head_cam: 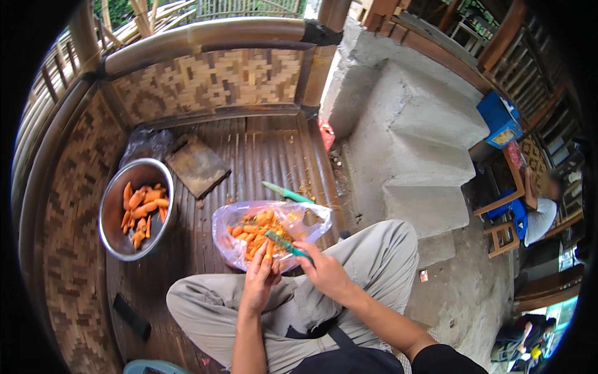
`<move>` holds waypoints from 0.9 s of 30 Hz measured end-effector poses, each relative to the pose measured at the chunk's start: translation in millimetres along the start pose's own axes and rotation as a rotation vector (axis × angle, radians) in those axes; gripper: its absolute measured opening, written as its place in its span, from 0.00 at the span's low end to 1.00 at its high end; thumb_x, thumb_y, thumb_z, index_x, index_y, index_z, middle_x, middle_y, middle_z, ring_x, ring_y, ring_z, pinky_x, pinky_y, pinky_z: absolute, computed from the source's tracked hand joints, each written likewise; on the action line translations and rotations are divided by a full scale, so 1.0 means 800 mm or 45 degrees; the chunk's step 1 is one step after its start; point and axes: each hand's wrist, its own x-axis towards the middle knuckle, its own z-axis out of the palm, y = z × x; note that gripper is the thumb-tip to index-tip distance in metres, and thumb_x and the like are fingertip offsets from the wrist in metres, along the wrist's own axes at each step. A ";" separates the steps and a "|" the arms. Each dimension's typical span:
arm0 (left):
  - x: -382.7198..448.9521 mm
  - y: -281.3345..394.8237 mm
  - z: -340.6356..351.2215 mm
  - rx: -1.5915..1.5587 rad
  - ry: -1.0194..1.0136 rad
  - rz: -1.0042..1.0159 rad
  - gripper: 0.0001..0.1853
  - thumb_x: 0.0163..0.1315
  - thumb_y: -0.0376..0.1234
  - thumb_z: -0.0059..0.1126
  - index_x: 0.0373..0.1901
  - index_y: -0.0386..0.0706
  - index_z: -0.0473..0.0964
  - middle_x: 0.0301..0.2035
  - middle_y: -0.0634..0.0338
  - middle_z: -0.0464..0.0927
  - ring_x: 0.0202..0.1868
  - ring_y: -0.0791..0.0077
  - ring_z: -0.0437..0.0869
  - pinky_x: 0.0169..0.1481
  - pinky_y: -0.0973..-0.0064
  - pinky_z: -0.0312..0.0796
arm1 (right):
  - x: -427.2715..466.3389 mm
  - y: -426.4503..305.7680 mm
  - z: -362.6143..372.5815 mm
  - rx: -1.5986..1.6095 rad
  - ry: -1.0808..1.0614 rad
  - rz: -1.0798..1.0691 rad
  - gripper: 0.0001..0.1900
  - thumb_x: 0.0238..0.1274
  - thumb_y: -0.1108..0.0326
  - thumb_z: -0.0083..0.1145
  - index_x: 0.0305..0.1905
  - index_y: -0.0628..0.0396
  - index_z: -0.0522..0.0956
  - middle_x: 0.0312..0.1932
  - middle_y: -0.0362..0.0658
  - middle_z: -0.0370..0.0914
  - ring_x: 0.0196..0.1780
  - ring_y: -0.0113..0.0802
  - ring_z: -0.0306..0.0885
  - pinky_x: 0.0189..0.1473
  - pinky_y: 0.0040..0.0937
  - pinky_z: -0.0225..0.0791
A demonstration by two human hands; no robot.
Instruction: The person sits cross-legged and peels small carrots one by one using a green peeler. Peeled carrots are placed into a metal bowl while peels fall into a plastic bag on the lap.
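Note:
My left hand (259,276) grips a slim orange carrot (268,251), pointing it up and away from me. My right hand (328,273) holds a green bladed tool (283,242) against or just above that carrot; whether it is a knife or a peeler cannot be told. Both hands are over the near edge of an open clear plastic bag (224,224), between my crossed legs. Several carrots (250,230) and orange peelings lie inside the bag. To the left, a steel bowl (107,210) holds several carrots (145,205) that look peeled.
Beyond the bag lies a green-handled knife (299,196). A wooden cutting board (196,166) and a crumpled plastic bag (145,145) are near the bowl. A dark object (131,315) rests at lower left. Woven bamboo walls (210,82) border the platform; concrete steps (420,154) and a seated person (541,215) are right.

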 end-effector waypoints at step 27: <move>0.003 0.004 -0.003 0.254 0.113 0.131 0.24 0.73 0.32 0.57 0.69 0.38 0.67 0.42 0.65 0.80 0.36 0.81 0.76 0.42 0.82 0.69 | 0.009 -0.006 -0.016 -0.045 -0.189 -0.147 0.10 0.71 0.64 0.58 0.50 0.56 0.77 0.35 0.51 0.83 0.35 0.52 0.84 0.33 0.44 0.75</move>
